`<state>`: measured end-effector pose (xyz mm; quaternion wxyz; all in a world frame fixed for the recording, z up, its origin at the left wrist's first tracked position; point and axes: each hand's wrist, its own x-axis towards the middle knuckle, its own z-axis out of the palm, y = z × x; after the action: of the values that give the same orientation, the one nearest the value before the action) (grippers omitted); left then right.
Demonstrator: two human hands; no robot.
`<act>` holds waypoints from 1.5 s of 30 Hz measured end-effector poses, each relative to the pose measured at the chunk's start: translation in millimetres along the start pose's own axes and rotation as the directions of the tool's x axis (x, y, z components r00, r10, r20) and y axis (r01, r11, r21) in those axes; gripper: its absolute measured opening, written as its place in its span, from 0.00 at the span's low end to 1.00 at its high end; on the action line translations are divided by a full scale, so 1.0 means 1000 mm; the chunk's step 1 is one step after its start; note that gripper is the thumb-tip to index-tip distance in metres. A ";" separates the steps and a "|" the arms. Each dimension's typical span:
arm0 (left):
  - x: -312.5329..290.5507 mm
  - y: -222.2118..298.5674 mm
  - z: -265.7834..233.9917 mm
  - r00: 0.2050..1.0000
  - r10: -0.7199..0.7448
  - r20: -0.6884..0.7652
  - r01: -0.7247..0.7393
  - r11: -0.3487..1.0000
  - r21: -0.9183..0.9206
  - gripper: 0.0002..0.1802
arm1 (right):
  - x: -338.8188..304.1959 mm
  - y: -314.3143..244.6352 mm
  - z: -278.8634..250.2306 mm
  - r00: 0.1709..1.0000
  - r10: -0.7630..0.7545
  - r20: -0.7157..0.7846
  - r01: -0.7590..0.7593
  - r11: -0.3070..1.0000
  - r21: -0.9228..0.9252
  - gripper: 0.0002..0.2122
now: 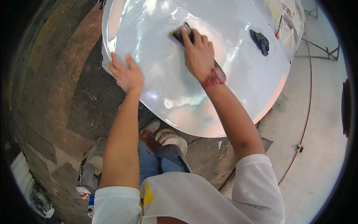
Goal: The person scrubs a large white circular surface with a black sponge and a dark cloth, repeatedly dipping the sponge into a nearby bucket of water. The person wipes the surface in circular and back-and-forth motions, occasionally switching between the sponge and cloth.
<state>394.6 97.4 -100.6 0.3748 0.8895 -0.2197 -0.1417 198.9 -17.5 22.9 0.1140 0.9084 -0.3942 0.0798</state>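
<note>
A large, glossy, pale panel (164, 71) with a rounded edge fills the upper middle of the head view. My right hand (199, 56) is pressed on its upper middle, closed over a dark flat sanding pad (177, 34). The pad's underside is hidden. A red watch is on my right wrist. At the panel's left edge rests my left hand (126, 72), its fingers spread and holding nothing. A crumpled dark cloth (260, 42) lies on the panel, to the right of my right hand.
Below the panel's near edge stands a round pale bucket (175, 141), close to my foot. Paper sheets (289, 18) cover the far right. A metal frame (320, 48) stands by the pale wall, where a cable (309, 97) runs. Dark mesh matting (93, 89) covers floor at left.
</note>
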 end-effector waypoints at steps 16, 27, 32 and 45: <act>0.002 -0.001 0.004 1.000 -0.004 -0.003 0.004 1.000 0.001 0.42 | 0.034 0.043 0.006 0.995 0.067 -0.069 -0.065 0.997 0.040 0.32; 0.000 0.004 0.001 0.999 -0.026 0.034 0.026 1.000 -0.010 0.41 | -0.099 0.058 -0.007 0.972 -0.230 0.041 0.220 0.960 0.170 0.33; 0.003 -0.003 0.000 1.000 0.016 -0.010 -0.016 1.000 0.014 0.41 | -0.012 0.043 0.008 0.996 0.023 -0.084 -0.012 0.992 0.129 0.27; 0.001 0.007 -0.001 0.998 -0.035 0.042 0.036 0.999 -0.017 0.41 | 0.027 0.080 0.018 0.974 0.171 -0.148 -0.154 0.981 0.119 0.25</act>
<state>393.9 92.6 -94.7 0.3754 0.8867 -0.2103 -0.1690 159.6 -94.1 23.1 0.0894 0.8686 -0.4523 0.1815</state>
